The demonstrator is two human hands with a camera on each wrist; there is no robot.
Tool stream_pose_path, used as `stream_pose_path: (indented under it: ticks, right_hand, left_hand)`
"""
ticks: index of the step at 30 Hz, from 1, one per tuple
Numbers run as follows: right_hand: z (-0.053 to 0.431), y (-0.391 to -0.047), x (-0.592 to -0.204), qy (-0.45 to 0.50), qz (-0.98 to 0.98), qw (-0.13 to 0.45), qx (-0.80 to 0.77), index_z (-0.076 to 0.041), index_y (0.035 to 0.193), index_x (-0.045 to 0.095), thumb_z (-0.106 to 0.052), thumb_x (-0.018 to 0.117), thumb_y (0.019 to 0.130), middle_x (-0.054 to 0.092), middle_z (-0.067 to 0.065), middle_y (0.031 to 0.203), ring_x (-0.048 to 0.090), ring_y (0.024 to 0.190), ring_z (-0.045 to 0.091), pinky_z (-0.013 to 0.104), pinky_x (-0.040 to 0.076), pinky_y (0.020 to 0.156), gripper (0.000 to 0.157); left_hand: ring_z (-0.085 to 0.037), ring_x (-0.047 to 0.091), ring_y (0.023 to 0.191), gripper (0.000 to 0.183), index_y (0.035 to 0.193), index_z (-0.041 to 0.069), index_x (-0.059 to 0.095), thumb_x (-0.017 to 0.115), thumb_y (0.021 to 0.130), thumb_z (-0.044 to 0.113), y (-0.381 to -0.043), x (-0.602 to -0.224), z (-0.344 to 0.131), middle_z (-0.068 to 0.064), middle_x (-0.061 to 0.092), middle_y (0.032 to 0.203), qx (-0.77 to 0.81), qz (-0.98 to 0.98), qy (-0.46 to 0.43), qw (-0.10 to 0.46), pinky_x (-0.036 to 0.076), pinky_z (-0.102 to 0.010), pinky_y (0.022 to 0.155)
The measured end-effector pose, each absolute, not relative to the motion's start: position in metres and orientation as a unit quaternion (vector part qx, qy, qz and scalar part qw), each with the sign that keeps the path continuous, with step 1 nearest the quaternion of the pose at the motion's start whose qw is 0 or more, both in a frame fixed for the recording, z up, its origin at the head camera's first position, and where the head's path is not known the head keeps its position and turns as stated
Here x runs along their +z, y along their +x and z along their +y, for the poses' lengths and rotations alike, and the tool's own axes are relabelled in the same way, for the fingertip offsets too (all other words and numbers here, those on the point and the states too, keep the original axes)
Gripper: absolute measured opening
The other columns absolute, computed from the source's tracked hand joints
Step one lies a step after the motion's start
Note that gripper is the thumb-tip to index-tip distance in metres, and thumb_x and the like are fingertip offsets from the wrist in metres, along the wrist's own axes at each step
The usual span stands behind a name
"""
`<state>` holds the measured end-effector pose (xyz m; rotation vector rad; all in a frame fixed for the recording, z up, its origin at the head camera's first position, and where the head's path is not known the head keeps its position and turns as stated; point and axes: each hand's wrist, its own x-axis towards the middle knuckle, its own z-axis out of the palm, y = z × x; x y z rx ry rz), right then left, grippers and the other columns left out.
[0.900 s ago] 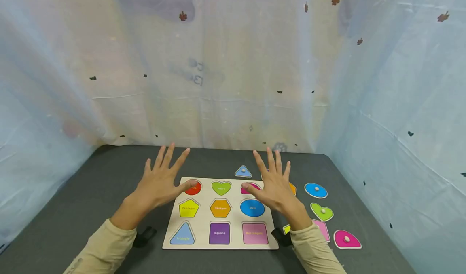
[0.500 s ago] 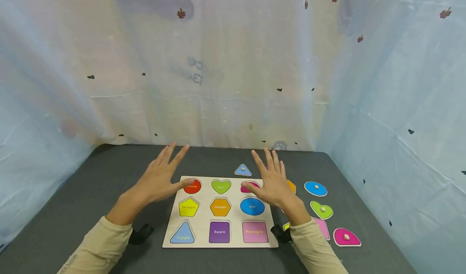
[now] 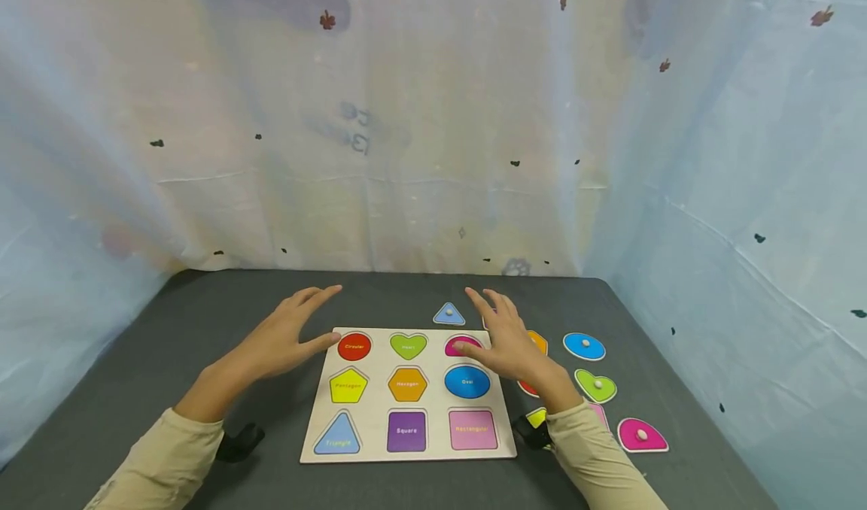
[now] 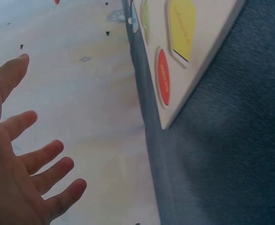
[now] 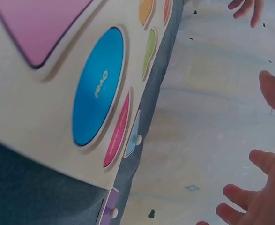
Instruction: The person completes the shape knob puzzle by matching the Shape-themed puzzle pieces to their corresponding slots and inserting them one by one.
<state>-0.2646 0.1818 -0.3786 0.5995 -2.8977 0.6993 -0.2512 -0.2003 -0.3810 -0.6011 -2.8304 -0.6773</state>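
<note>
A wooden shape puzzle board (image 3: 378,408) lies on the dark table, its coloured recesses labelled with shape names. My left hand (image 3: 278,341) hovers near its far left corner, holding nothing; in the left wrist view the fingers (image 4: 48,154) are spread. Over the board's far right part is my right hand (image 3: 511,348), also holding nothing, its thumb in front of the magenta recess. Knobbed pieces lie beyond and right of the board: a blue triangle (image 3: 449,314), a blue oval (image 3: 584,347), a green heart (image 3: 596,386) and a magenta piece (image 3: 642,436).
Partly hidden by the right hand and arm are an orange piece (image 3: 539,341), a red piece (image 3: 527,388), a yellow piece (image 3: 536,417) and a pink piece. A pale patterned curtain (image 3: 406,194) hangs behind the table (image 3: 169,329) and along its sides.
My left hand has shifted left, off the red circle recess. The fingers of both hands appear less spread in the head view. Board and pieces lie as before; the head view shifts slightly.
</note>
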Motion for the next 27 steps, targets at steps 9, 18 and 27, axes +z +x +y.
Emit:
stream_pose_path:
  ticks: [9,18,27]
  right_hand:
    - [0.2,-0.262,-0.385,0.204,-0.944,0.032,0.256,-0.019,0.158,0.034,-0.045,0.072,0.09,0.03,0.018,0.163,0.022,0.151,0.045,0.075,0.031,0.11,0.082]
    - [0.226,-0.255,-0.394,0.193,-0.944,0.012,0.266,-0.013,0.154,0.041,-0.043,0.069,0.092,0.038,0.022,0.158,0.031,0.146,0.048,0.076,0.031,0.107,0.074]
    - [0.247,-0.253,-0.397,0.173,-0.942,-0.023,0.286,-0.014,0.155,0.041,-0.045,0.066,0.096,0.04,0.019,0.157,0.034,0.146,0.046,0.07,0.032,0.112,0.071]
  left_hand:
    - [-0.05,0.039,0.138,0.076,0.155,0.011,0.042,0.07,0.093,0.044,-0.252,-0.396,-0.21,-0.023,0.042,0.154,-0.236,-0.948,-0.211,0.033,0.036,-0.074,0.104]
    - [-0.046,0.048,0.13,0.08,0.154,0.008,0.043,0.076,0.089,0.041,-0.255,-0.413,-0.219,-0.025,0.048,0.144,-0.256,-0.937,-0.231,-0.049,0.043,-0.067,0.101]
    - [-0.042,0.053,0.125,0.084,0.15,0.005,0.048,0.085,0.081,0.036,-0.258,-0.421,-0.22,-0.023,0.053,0.136,-0.262,-0.934,-0.23,-0.081,0.044,-0.065,0.102]
